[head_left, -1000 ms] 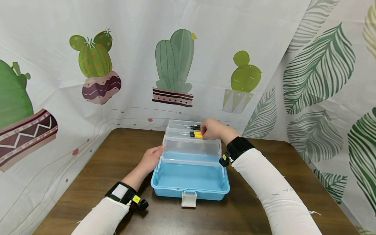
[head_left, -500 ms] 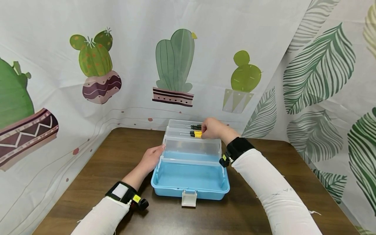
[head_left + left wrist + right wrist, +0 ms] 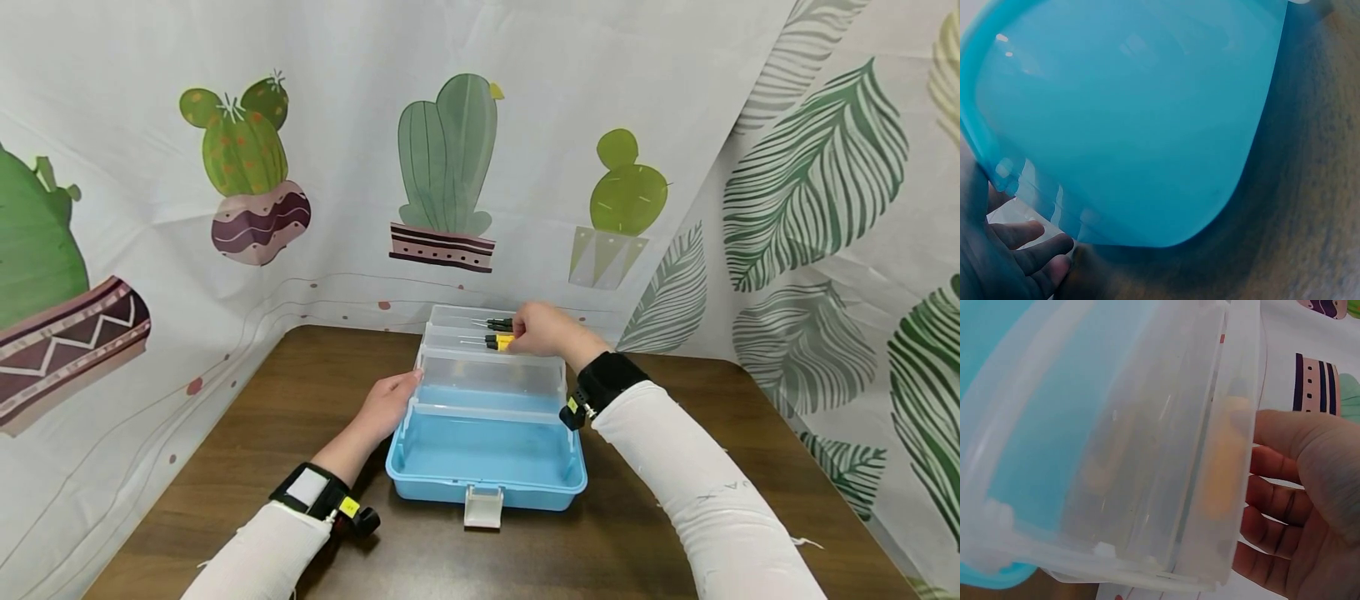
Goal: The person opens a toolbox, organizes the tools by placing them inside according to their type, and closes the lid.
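A light-blue toolbox (image 3: 486,500) stands with its translucent stepped trays (image 3: 491,375) folded out toward the back. My left hand (image 3: 387,404) holds the left edge where tray and box meet; in the left wrist view its fingers (image 3: 1041,253) curl behind the box's back corner. Over the upper trays, my right hand (image 3: 546,327) pinches at the yellow handles of the yellow-and-black screwdrivers (image 3: 499,342), its fingertips partly hidden. Through the cloudy tray wall in the right wrist view, a yellow handle (image 3: 1225,469) shows beside the thumb. Behind lie dark-handled screwdrivers (image 3: 497,324).
A white latch (image 3: 483,507) hangs open at the box's front. The brown wooden table (image 3: 300,392) ends at a cloth backdrop (image 3: 345,167) printed with cacti and leaves, close behind the trays.
My right hand has shifted very slightly left over the yellow handles, covering a little more of them. The left hand and the toolbox stay where they were.
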`<state>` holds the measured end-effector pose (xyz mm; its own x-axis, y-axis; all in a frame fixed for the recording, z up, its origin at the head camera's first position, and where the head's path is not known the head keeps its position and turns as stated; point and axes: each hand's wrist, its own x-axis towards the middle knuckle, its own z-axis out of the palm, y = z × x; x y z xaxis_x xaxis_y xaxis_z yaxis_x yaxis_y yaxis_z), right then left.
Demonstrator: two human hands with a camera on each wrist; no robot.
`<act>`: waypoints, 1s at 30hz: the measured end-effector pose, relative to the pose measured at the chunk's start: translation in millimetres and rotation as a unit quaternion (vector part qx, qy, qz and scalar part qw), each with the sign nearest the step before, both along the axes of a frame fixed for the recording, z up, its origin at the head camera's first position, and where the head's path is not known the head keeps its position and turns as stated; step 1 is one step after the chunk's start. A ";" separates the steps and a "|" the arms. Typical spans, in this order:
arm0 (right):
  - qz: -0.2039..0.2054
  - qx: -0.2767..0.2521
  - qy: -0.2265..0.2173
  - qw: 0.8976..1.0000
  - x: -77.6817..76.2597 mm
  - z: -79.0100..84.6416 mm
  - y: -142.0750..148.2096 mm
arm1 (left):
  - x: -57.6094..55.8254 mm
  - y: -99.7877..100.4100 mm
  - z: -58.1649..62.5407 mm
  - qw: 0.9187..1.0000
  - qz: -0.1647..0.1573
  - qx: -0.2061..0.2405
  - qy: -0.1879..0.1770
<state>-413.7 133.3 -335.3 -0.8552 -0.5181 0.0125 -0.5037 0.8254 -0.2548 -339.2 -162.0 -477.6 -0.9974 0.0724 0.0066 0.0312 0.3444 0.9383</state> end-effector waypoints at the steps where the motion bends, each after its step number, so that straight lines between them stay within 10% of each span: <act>1: -0.001 0.002 -0.001 1.000 0.2 0.5 -0.2 | 0.0 -0.1 -0.2 1.000 0.000 0.000 0.000; 15: 0.041 0.010 -0.017 0.999 21.3 18.7 12.8 | -0.9 -1.4 0.5 1.000 -0.001 0.007 0.003; 30: 0.019 0.020 0.035 0.999 42.8 14.5 88.3 | -2.7 -1.5 -1.3 1.000 -0.006 0.008 0.006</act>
